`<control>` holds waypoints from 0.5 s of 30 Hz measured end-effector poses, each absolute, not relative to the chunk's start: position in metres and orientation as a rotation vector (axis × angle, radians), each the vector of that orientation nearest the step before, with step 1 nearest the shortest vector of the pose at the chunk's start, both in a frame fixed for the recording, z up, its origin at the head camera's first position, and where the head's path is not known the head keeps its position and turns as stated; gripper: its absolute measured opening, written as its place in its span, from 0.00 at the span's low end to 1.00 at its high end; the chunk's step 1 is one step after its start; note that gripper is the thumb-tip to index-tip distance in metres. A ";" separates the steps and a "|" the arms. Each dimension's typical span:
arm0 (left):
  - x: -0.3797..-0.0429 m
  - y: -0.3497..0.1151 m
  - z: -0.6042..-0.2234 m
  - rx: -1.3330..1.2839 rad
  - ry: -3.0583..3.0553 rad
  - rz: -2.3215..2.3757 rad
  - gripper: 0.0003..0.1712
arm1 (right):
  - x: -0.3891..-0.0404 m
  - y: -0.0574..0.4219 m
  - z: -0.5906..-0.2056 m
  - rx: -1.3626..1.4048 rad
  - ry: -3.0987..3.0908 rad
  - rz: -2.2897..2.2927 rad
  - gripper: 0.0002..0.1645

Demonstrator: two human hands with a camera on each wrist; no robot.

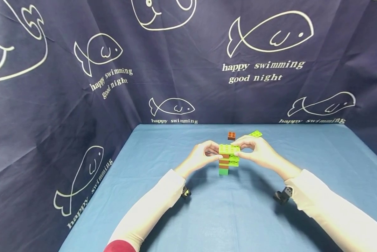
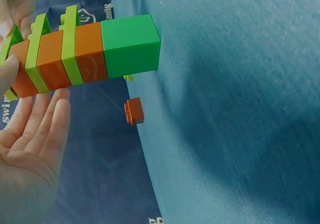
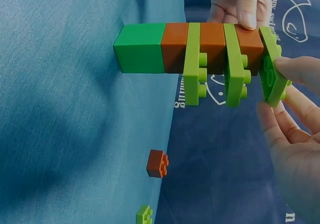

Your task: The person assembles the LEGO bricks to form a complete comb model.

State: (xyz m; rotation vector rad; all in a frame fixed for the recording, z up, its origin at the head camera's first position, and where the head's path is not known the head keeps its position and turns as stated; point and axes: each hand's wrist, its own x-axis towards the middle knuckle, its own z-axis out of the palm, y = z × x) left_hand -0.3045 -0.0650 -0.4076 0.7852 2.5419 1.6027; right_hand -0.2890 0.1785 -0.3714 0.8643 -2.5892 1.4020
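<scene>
A tower of toy building bricks stands upright on the blue cloth. Its base is a green brick (image 2: 131,46); above it, brown bricks (image 3: 212,47) alternate with lime plates (image 3: 192,88) that overhang to the right. My left hand (image 1: 201,155) grips the tower near the top, its thumb against the uppermost brown brick and the fingers around the far side. On top lies another lime plate (image 1: 227,149), which looks slightly tilted in the right wrist view. My right hand (image 1: 258,150) pinches this plate's right end between thumb and fingers.
Behind the tower, a loose brown brick (image 1: 231,135) rests on the blue cloth (image 1: 207,217). A loose lime plate (image 1: 256,133) lies to its right, partly behind the right hand. A dark printed curtain (image 1: 182,70) rises along the back and left.
</scene>
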 end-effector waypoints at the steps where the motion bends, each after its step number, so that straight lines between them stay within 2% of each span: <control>1: -0.305 -0.065 -0.408 0.795 2.536 1.613 0.17 | -0.289 0.179 -0.371 0.862 -2.593 1.398 0.18; 8: -0.303 -0.065 -0.405 0.771 2.396 1.820 0.22 | -0.285 0.177 -0.367 0.830 -2.627 1.379 0.20; 15: -0.305 -0.066 -0.404 0.770 2.403 1.861 0.17 | -0.283 0.176 -0.366 0.836 -2.631 1.377 0.20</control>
